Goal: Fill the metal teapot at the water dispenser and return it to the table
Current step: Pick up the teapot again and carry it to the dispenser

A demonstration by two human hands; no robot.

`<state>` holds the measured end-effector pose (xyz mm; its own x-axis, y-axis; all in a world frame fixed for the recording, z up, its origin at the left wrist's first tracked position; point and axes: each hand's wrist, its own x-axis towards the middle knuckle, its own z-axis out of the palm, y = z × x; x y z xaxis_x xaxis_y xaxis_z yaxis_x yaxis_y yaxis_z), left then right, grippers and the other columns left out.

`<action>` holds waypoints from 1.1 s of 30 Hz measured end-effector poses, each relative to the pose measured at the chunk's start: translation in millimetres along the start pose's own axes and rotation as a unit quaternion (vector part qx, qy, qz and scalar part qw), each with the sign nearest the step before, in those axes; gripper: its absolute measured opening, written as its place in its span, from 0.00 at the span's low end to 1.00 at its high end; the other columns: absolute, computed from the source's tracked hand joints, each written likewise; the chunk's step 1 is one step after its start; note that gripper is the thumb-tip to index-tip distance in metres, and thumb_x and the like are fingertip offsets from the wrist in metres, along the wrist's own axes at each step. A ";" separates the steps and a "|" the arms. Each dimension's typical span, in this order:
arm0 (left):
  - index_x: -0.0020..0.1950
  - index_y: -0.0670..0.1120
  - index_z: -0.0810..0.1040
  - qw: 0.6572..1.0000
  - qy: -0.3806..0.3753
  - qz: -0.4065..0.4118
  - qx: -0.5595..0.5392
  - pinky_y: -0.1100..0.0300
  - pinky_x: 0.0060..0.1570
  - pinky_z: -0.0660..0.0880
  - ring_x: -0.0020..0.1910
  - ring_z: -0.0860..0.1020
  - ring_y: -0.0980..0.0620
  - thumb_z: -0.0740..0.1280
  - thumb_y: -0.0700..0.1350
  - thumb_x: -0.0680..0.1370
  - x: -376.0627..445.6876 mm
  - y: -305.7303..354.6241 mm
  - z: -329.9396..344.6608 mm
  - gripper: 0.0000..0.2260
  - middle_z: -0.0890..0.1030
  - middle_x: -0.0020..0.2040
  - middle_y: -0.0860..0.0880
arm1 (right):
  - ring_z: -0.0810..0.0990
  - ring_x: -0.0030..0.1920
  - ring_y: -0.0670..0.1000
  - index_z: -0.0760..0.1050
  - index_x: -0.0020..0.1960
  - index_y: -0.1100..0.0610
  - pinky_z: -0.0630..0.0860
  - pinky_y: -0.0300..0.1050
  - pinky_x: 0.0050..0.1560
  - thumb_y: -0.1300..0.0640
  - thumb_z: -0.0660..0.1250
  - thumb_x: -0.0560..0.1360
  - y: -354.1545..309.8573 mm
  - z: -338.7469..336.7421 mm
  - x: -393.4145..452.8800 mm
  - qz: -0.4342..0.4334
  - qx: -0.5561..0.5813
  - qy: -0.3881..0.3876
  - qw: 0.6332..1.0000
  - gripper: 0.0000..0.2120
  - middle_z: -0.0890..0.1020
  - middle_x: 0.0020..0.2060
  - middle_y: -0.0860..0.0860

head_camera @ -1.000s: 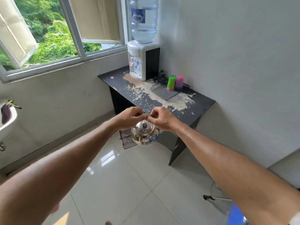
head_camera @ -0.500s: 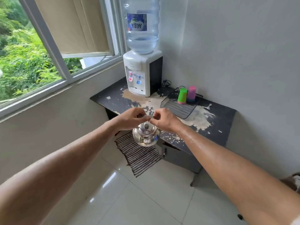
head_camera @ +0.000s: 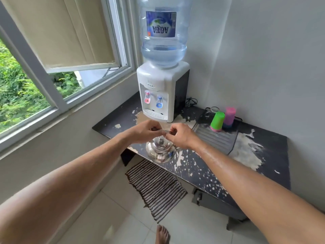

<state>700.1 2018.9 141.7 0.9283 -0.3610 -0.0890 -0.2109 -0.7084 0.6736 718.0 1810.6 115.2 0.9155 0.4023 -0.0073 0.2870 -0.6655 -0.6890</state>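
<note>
Both your hands meet over the front edge of the table (head_camera: pixel 263 173), each pinching the thin wire handle of the teapot (head_camera: pixel 161 150). Your left hand (head_camera: pixel 144 130) grips the handle's left part with curled fingers; your right hand (head_camera: pixel 181 136) grips the right part, thumb and forefinger closed on the wire. The teapot hangs just below and between your hands, lid on, its knob pointing up at you. Whether its base touches the tabletop or hangs just above it cannot be told from this angle.

You have one teapot and one dispenser (head_camera: pixel 161 92), which stands at the back of the table, straight beyond your hands. It carries one bottle (head_camera: pixel 163 32) upside down, with water in its lower part. Two taps show on its front: a red tap (head_camera: pixel 147 99) on the left and a blue tap (head_camera: pixel 159 102) on the right, over a drip tray (head_camera: pixel 153 114).

To the right of the dispenser, well apart from the teapot, two cups stand upside down on a dark mat (head_camera: pixel 218 138): a green cup (head_camera: pixel 217 121) and a pink cup (head_camera: pixel 229 117), touching each other. One striped rug (head_camera: pixel 156 187) lies on the floor below the table edge. One bare foot (head_camera: pixel 162 234) shows at the bottom of the view.
</note>
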 end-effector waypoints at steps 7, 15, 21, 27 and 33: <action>0.46 0.42 0.81 0.999 -0.037 0.005 -0.032 0.54 0.39 0.71 0.36 0.74 0.51 0.69 0.44 0.81 75.2 -60.8 -55.2 0.07 0.80 0.39 0.44 | 0.77 0.39 0.49 0.76 0.43 0.53 0.74 0.47 0.38 0.46 0.71 0.75 0.3 7.0 95.1 0.038 0.006 -0.006 0.999 0.11 0.81 0.40 0.52; 0.43 0.48 0.77 0.994 -0.078 0.074 0.006 0.56 0.39 0.72 0.36 0.74 0.54 0.68 0.44 0.74 141.5 -129.8 -95.2 0.01 0.80 0.38 0.48 | 0.78 0.39 0.46 0.77 0.44 0.54 0.74 0.43 0.36 0.48 0.71 0.76 8.2 33.6 180.3 0.084 0.013 0.018 0.996 0.10 0.80 0.41 0.50; 0.45 0.44 0.79 0.990 -0.108 0.090 0.013 0.51 0.41 0.75 0.40 0.79 0.46 0.71 0.42 0.76 188.8 -185.6 -118.0 0.03 0.82 0.41 0.45 | 0.79 0.39 0.47 0.76 0.42 0.50 0.72 0.42 0.35 0.49 0.73 0.74 9.2 63.3 237.2 0.138 0.031 0.030 0.989 0.08 0.80 0.39 0.48; 0.47 0.43 0.80 0.984 -0.161 0.076 0.023 0.48 0.46 0.78 0.44 0.81 0.43 0.70 0.46 0.75 222.9 -231.8 -129.8 0.07 0.83 0.43 0.45 | 0.82 0.42 0.53 0.78 0.44 0.54 0.80 0.54 0.42 0.49 0.73 0.72 13.7 104.1 275.0 0.206 0.047 0.062 0.976 0.09 0.83 0.40 0.52; 0.48 0.44 0.80 0.975 -0.212 0.068 0.003 0.48 0.47 0.78 0.44 0.80 0.45 0.69 0.47 0.75 244.7 -262.5 -116.3 0.07 0.82 0.43 0.46 | 0.81 0.43 0.51 0.76 0.42 0.51 0.80 0.50 0.43 0.51 0.74 0.73 26.1 132.2 286.9 0.261 0.062 0.071 0.961 0.07 0.81 0.42 0.50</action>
<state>1018.2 2187.1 28.5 0.6816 -0.6691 -0.2963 -0.3253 -0.6397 0.6964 950.9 1991.8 -0.7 0.9572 -0.0609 -0.2831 -0.2495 -0.6695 -0.6996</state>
